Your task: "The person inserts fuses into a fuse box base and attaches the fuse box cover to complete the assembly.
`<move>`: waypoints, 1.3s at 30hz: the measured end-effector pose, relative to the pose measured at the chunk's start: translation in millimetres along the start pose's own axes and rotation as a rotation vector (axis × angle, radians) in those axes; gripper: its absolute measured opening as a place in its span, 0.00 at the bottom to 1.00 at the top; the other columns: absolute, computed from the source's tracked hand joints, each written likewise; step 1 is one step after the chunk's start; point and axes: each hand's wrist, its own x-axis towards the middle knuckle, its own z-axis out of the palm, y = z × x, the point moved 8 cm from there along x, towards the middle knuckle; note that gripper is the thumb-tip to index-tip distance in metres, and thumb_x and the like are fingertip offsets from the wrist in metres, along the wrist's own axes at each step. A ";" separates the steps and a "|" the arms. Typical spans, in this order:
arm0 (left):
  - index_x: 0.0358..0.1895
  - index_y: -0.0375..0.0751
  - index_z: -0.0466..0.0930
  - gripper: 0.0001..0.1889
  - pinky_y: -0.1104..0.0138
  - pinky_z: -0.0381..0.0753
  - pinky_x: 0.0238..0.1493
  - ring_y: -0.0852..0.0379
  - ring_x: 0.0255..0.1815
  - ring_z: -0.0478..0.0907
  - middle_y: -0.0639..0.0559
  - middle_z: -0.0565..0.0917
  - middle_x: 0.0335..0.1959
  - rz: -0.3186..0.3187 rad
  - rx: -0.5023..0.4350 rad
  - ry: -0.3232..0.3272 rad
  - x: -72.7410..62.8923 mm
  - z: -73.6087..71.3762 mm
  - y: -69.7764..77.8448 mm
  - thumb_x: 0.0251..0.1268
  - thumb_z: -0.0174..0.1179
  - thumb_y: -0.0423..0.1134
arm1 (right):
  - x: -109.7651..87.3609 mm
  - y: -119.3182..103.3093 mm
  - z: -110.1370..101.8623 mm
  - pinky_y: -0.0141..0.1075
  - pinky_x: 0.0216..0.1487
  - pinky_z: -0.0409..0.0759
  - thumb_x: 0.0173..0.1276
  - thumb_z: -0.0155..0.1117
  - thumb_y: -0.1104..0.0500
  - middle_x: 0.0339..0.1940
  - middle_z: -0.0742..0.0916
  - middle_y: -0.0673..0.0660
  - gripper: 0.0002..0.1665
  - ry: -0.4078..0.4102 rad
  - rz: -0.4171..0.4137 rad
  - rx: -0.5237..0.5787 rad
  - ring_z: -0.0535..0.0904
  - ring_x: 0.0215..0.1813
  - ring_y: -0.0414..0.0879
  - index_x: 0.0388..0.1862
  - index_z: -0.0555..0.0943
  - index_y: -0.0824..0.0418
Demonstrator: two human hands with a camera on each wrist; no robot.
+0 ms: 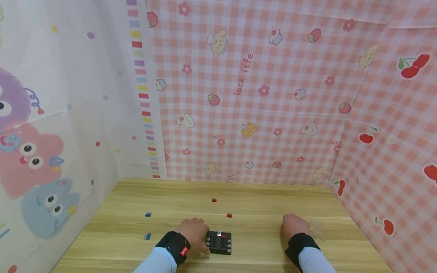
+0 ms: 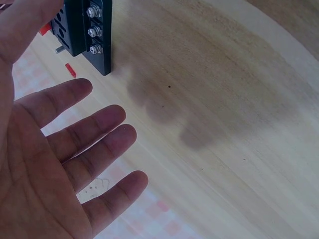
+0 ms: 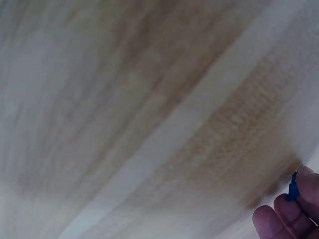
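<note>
A black fuse block (image 1: 219,246) lies on the table in front, with screw terminals along its sides and one red fuse (image 1: 223,237) seated in it. My left hand (image 1: 192,233) is at the block's left side, thumb toward its near corner. In the left wrist view the fingers (image 2: 94,132) are spread and nearly straight, below the block (image 2: 75,30). To the right, my right hand (image 1: 295,226) is over the table. Between its thumb and fingers it pinches a small blue blade fuse (image 3: 293,190), which the head view hides.
Two blue fuses, one farther back (image 1: 148,214) and one nearer (image 1: 147,236), lie to the left. A red fuse (image 1: 214,200) and another red fuse (image 1: 229,215) lie beyond the block. A clear plastic piece (image 1: 317,229) lies beside the right hand. Patterned cloth (image 1: 252,113) hangs behind the table.
</note>
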 end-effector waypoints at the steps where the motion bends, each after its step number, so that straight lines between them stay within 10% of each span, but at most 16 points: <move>1: 0.49 0.45 0.86 0.34 0.54 0.77 0.48 0.54 0.40 0.77 0.54 0.80 0.36 0.002 0.001 0.003 0.0 -0.3 0.2 0.37 0.78 0.62 | 0.2 0.5 0.6 0.54 0.29 0.79 0.60 0.59 0.72 0.25 0.85 0.63 0.07 0.000 0.002 0.001 0.82 0.28 0.59 0.24 0.80 0.64; 39: 0.52 0.47 0.86 0.36 0.54 0.77 0.47 0.52 0.43 0.78 0.52 0.82 0.38 0.029 0.019 0.034 1.5 -1.6 -0.1 0.37 0.77 0.63 | -4.9 -2.8 1.3 0.50 0.29 0.78 0.59 0.61 0.73 0.22 0.85 0.59 0.09 -0.003 0.008 0.085 0.80 0.24 0.53 0.22 0.82 0.63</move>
